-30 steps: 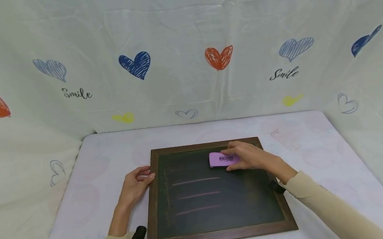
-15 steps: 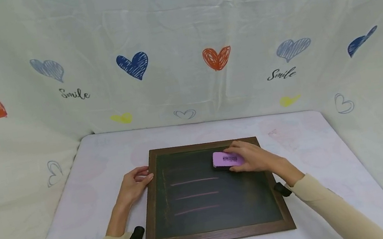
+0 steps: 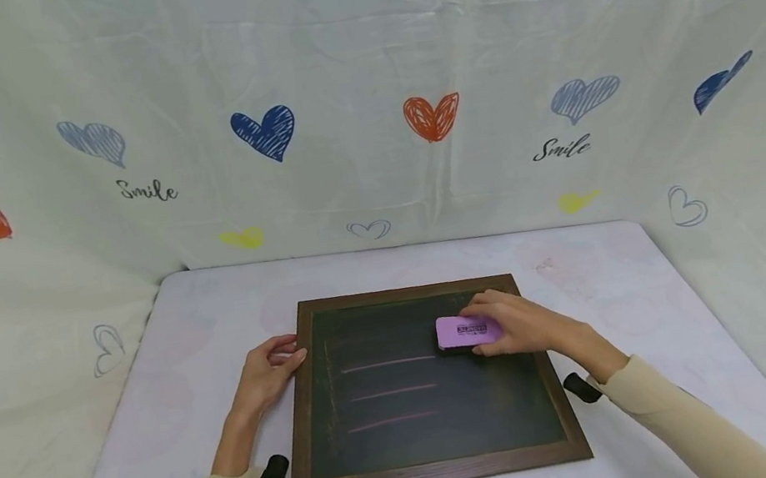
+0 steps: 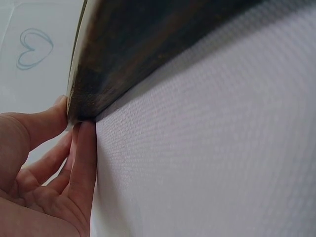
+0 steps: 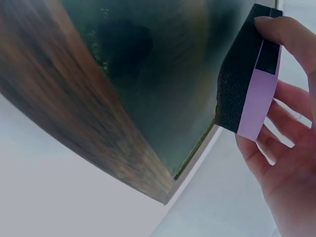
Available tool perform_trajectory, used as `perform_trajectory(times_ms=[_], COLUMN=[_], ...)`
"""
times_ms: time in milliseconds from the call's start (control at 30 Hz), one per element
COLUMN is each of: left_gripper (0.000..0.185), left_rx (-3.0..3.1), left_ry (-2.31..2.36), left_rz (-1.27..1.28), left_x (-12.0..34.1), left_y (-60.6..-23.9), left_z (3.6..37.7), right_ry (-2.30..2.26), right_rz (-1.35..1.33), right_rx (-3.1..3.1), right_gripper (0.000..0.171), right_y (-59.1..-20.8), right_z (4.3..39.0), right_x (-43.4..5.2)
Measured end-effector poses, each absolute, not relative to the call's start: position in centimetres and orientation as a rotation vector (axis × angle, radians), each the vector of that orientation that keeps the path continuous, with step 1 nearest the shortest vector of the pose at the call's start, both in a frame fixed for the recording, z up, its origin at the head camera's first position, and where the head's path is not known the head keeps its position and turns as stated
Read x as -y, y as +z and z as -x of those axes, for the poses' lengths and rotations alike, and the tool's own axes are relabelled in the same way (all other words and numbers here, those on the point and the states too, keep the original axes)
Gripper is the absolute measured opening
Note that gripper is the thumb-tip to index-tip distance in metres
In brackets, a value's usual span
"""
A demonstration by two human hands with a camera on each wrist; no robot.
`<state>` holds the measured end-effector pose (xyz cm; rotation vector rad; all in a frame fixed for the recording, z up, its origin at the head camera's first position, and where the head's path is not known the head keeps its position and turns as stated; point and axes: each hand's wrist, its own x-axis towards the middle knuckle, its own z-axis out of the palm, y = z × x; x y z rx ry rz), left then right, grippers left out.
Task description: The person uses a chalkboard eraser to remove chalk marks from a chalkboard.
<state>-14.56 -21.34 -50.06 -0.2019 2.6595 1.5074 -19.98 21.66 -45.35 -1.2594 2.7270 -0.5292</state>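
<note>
A wood-framed chalkboard (image 3: 429, 426) lies flat on the table, with three faint pink chalk lines on its left half. My right hand (image 3: 519, 326) grips a purple eraser (image 3: 469, 331) and presses its black foam side on the board's upper right area, just right of the top line. The eraser (image 5: 249, 84) shows against the dark board (image 5: 148, 74) in the right wrist view. My left hand (image 3: 268, 372) rests on the table with its fingers touching the frame's left edge (image 4: 98, 74); the fingers (image 4: 81, 163) lie straight against it.
The table (image 3: 176, 409) has a white cloth with pale prints. A heart-patterned curtain (image 3: 361, 107) rises behind and on both sides. Black wrist straps (image 3: 272, 471) sit at each sleeve cuff.
My right hand has slid the eraser to the right and slightly toward me across the board's top. The left hand has stayed on the frame.
</note>
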Motion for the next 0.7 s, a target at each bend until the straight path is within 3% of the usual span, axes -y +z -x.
perform_trajectory(times_ms=[700], left_gripper=[0.046], left_rx=[-2.657], left_ry=[1.496], left_rz=[0.204], left_x=[21.1], left_y=[-49.8], left_z=[14.4], right_ry=[-0.577], right_rz=[1.237], right_rx=[-2.632], right_gripper=[0.058], right_y=[-46.1], right_z=[18.4], right_x=[-21.4])
